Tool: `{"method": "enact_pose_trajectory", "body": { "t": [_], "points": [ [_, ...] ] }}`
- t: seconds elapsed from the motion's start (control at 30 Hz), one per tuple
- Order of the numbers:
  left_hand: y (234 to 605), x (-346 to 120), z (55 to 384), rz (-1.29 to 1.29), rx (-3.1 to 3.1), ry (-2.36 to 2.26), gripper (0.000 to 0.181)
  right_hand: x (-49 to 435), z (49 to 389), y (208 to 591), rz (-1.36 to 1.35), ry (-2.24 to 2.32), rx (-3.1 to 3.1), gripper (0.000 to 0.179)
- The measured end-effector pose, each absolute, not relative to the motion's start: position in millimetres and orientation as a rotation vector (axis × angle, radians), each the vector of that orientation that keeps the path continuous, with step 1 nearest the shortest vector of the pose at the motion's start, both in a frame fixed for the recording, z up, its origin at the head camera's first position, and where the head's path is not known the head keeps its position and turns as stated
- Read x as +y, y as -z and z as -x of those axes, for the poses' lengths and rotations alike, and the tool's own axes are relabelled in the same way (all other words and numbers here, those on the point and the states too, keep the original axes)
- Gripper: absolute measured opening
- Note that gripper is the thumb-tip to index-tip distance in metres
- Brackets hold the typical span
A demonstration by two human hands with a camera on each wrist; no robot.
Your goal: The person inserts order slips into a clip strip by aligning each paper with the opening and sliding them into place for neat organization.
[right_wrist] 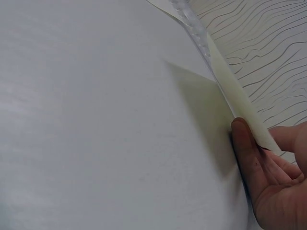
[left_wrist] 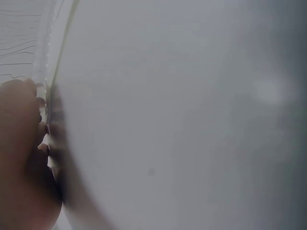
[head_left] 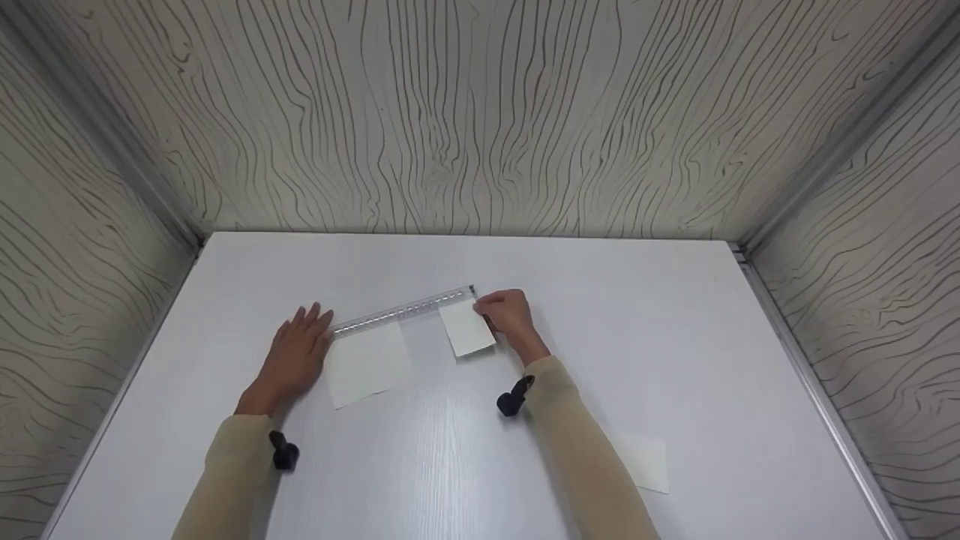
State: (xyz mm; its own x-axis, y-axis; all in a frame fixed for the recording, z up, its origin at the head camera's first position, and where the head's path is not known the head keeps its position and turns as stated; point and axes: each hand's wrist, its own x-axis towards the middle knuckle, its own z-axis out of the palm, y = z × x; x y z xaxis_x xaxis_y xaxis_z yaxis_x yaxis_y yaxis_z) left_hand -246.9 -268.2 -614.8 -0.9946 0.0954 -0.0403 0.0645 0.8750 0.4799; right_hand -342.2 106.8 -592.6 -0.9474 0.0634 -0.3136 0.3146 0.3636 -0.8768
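Note:
A clear ruler point(head_left: 401, 312) lies slanted across the white table, its right end farther back. My left hand point(head_left: 294, 364) rests flat with straight fingers at the ruler's left end, beside a pale yellow paper sheet point(head_left: 367, 366) whose top edge meets the ruler. With thumb and fingers, my right hand point(head_left: 512, 319) pinches the right edge of a smaller pale slip of paper point(head_left: 466, 328). The slip's upper edge overlaps the ruler near its right end. In the right wrist view, the slip point(right_wrist: 242, 103) tilts up off the table and casts a shadow.
Another pale piece of paper point(head_left: 651, 465) lies at the lower right, partly behind my right sleeve point(head_left: 592, 457). Wood-patterned panels point(head_left: 450, 120) with metal corner rails enclose the white table point(head_left: 637, 315) at the back and sides.

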Motion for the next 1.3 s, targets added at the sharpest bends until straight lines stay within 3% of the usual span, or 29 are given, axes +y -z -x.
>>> {"method": "enact_pose_trajectory", "body": {
  "t": [1.3],
  "points": [
    [617.0,-267.1,249.0,-0.114,2.981,-0.737,0.059,85.1,333.7,591.8,-0.27,1.598,2.448,0.018]
  ]
}}
